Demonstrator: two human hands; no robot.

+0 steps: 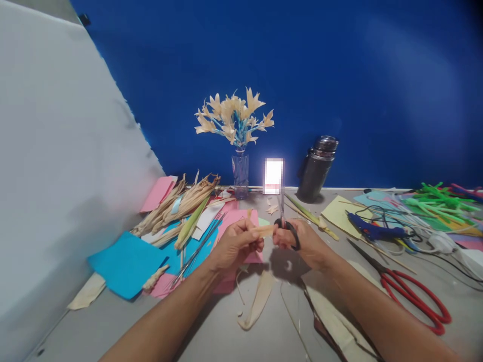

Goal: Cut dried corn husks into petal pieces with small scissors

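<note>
Head view: blue wall (362, 75) fills the back, grey surface (219, 337) below, white panel (56, 125) on the left. Husk bundle (169, 206) lies on the left side, near a blue sheet (126, 264). Pale flowers (234, 110) on blue stems sit in a clear bottle (240, 176) at the back; dark flask (315, 171) right of it. Red-handled scissors (388, 274) lie on the right, beyond the right forearm; blue glue gun (377, 229) just behind them, among cables. Left hand (239, 239): fingers closed, pinching one end of a strip. Right hand (305, 241): fingers through the loops of black-handled scissors (281, 206), blades pointing up and away; can't tell if they're parted. Loose husk piece (260, 299) on the surface, nearer the camera than the hands. Pale strip (265, 232) spans the gap between both hands, its other end at the right fingertips. Small scraps (270, 207) lie behind, just left of the blades.
</note>
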